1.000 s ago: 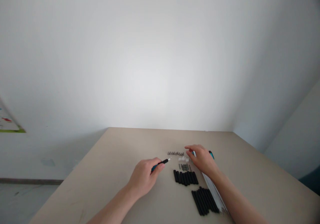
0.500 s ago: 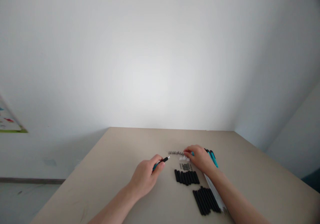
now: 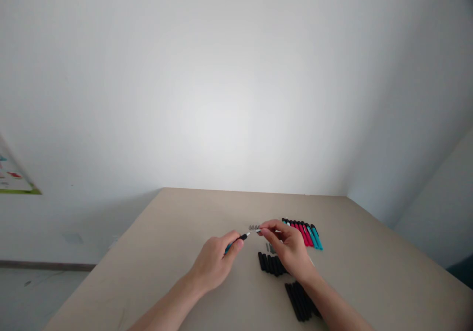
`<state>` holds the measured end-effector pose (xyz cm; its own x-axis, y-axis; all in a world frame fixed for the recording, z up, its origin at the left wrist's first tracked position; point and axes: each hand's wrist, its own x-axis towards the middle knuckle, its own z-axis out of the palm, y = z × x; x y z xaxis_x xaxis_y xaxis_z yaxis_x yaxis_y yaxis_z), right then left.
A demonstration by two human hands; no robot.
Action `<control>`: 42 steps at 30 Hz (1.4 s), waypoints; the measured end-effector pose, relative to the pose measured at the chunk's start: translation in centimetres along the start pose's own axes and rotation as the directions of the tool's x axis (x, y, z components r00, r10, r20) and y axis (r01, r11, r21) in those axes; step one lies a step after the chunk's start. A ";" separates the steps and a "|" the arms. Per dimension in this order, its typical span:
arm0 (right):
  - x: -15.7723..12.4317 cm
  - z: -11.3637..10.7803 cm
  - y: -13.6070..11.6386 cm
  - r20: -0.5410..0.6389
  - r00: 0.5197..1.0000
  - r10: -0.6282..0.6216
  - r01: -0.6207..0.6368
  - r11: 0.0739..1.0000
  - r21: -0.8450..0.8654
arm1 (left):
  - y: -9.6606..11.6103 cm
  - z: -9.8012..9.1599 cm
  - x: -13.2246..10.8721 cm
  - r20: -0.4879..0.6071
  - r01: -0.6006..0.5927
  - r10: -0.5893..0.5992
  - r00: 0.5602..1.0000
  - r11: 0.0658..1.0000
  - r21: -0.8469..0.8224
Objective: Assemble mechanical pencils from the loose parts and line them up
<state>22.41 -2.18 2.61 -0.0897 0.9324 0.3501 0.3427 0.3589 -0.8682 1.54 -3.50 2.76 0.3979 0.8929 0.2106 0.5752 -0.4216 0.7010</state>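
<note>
My left hand (image 3: 215, 261) is closed around a partly built pen (image 3: 244, 237), blue at the grip and black towards its front, with a small white tip pointing right. Just right of that tip, my right hand (image 3: 286, 247) pinches a small white piece (image 3: 258, 230) between thumb and fingers. A narrow gap separates the piece from the pen tip. Behind the right fingertips lie small coiled springs (image 3: 253, 227), partly covered. Thin grey pieces (image 3: 271, 248) show below that hand, mostly hidden by it.
Short black tubes (image 3: 271, 264) lie in a row on the beige table (image 3: 207, 208), with longer black tubes (image 3: 299, 301) nearer me, partly under my right forearm. Pink and teal pens (image 3: 306, 235) are lined up behind my right hand. A white wall (image 3: 229, 99) stands behind the table.
My right hand has moved left and towards me from the small white parts, now bringing a white piece close to the pen tip. My left hand has hardly moved.
</note>
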 end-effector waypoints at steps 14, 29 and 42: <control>-0.2 0.8 0.1 0.051 0.998 0.020 -0.023 0.998 0.052 | 0.1 -0.1 0.0 0.063 -0.008 0.005 0.998 0.999 0.044; -0.4 1.0 -0.4 0.162 0.984 -0.077 0.097 0.988 -0.119 | 0.1 0.0 -0.1 0.040 -0.039 0.033 0.999 0.988 0.149; -0.5 0.5 -0.1 0.286 0.937 -0.202 0.280 0.923 -0.265 | -0.3 0.1 -0.2 0.052 -0.063 0.052 0.997 0.969 0.240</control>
<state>21.97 -2.66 2.35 -0.4211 0.8129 0.4023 0.5392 0.5810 -0.6097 1.36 -3.53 2.47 0.4641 0.8604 0.2106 0.7040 -0.5025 0.5019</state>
